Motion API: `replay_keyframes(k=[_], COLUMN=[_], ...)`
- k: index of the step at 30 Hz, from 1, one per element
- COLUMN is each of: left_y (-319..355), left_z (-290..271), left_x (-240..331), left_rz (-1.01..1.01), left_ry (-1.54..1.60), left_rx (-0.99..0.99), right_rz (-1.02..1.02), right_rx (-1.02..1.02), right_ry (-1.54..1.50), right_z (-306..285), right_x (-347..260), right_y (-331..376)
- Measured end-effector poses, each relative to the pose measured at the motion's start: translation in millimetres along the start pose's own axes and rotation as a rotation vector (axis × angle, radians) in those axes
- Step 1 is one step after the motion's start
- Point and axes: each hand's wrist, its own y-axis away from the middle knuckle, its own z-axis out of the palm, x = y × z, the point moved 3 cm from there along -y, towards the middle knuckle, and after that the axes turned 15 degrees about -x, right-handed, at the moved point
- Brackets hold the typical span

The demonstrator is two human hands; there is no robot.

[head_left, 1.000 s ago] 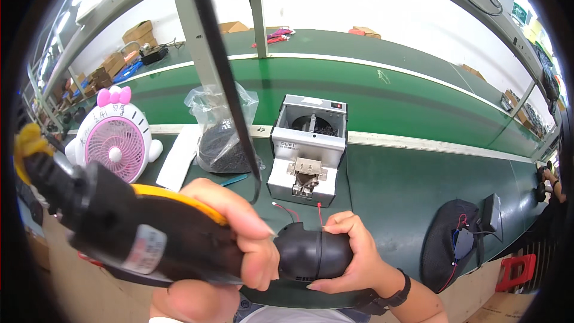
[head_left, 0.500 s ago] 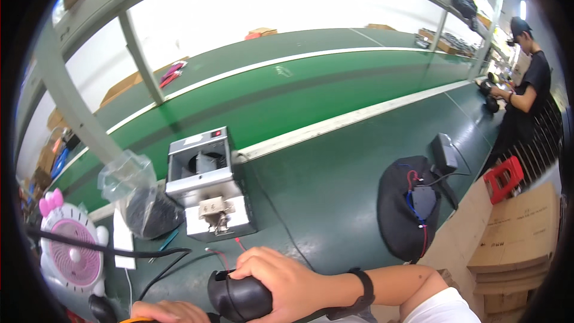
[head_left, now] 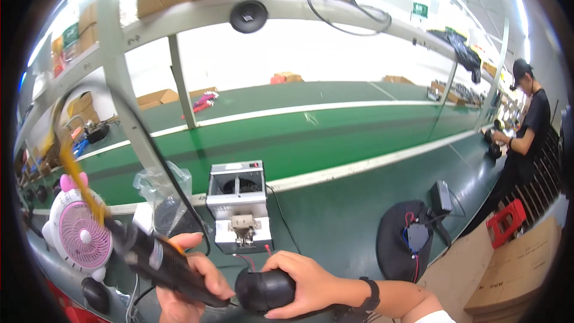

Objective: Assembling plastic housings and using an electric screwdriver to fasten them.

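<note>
My left hand (head_left: 190,290) is wrapped round a black electric screwdriver (head_left: 156,263), blurred at its upper end. The tool slants down to the right, and its tip is near a rounded black plastic housing (head_left: 266,291). My right hand (head_left: 308,287) grips that housing from its right side, over the near edge of the bench. Whether the tip touches the housing I cannot tell. A red wire (head_left: 268,250) shows just behind the housing. Beyond it stands a silver metal box with a fan (head_left: 238,203), a bracket on its front.
A pink and white fan (head_left: 85,236) stands at the left, near a black rounded part (head_left: 95,295). The screwdriver's yellow cord (head_left: 82,179) rises there. A clear plastic bag (head_left: 170,194) lies beside the metal box. At the right are a black wired pad (head_left: 397,245), an adapter (head_left: 441,197) and a co-worker (head_left: 532,122).
My left hand has risen from the lower edge, bringing the screwdriver up beside the housing. My right hand still holds the housing, now turned differently. The view has tilted upward.
</note>
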Motion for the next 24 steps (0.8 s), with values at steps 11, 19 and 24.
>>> replay_keyframes(k=[11, 19, 24], left_y=[48, 44, 48], left_z=[-46, -51, -53], left_x=[-101, -119, -117], left_rz=[-0.549, -0.566, -0.525], left_ry=[0.077, 0.228, 0.038], left_rx=[-0.187, -0.134, -0.026], right_rz=[0.173, 0.152, 0.476], right_rx=[0.358, 0.569, 0.773], right_ry=[0.442, 0.939, 0.845], right_z=[-144, -152, -157], right_x=[18, 171, 261], right_y=[-36, -115, -89])
